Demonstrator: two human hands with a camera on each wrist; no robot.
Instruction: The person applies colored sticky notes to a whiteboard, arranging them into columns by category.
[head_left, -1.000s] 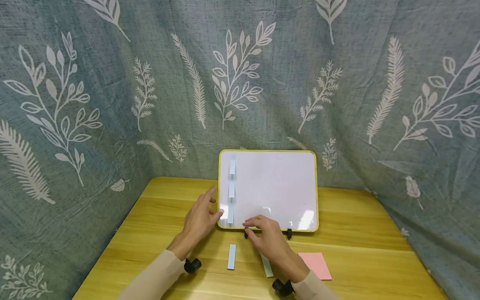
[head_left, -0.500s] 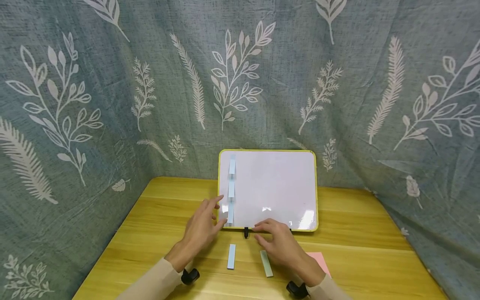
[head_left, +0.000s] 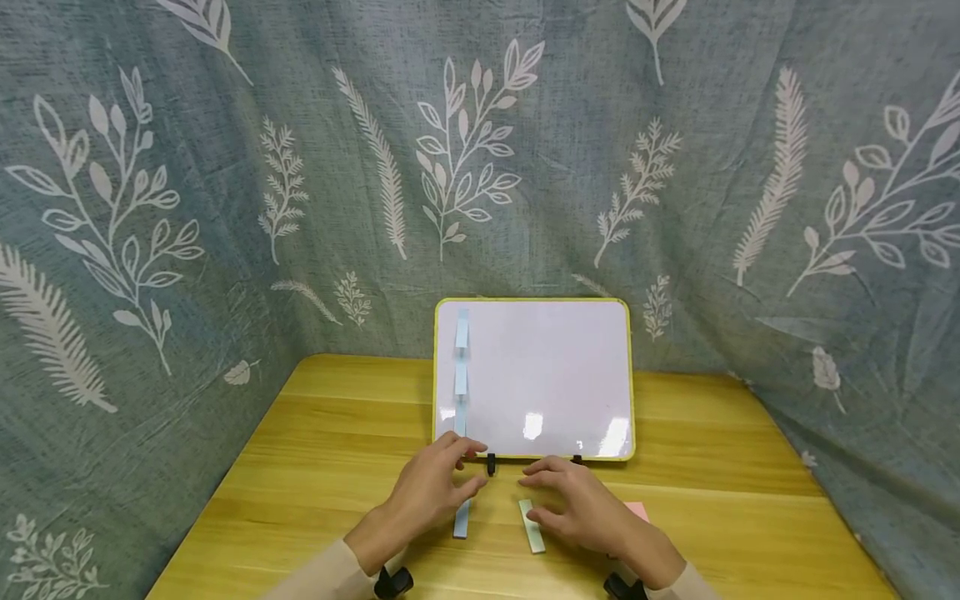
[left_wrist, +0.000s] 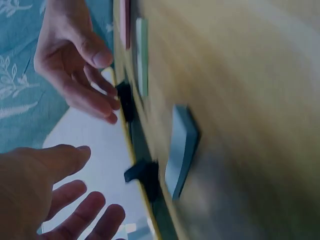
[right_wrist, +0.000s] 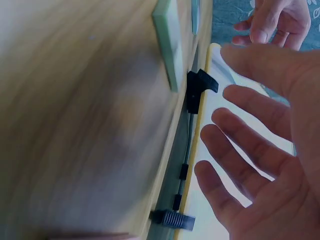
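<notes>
My left hand [head_left: 427, 485] hovers over the blue sticky-note pad [head_left: 461, 522], partly covering it in the head view, its fingers loosely bent around nothing. To the right, my right hand [head_left: 581, 504] hangs above the table by the green sticky-note pad [head_left: 532, 527], likewise holding nothing. Behind both hands stands a whiteboard [head_left: 555, 375] with a yellow rim, leaning back on black feet [head_left: 491, 464]. Down its left side runs a column of blue sticky strips [head_left: 461, 379]; the lowest is partly hidden by my left hand. Both pads also show in the left wrist view, the blue one [left_wrist: 181, 150] nearer.
A pink sticky-note pad [head_left: 637, 509] lies on the wooden table [head_left: 285, 483], mostly hidden behind my right hand. A grey-blue curtain [head_left: 337, 208] with white leaf prints hangs behind the table and along its sides.
My left hand has come away from the board's left edge, moving right and toward me. My right hand has drawn back from the board's lower edge to the right, uncovering the green pad.
</notes>
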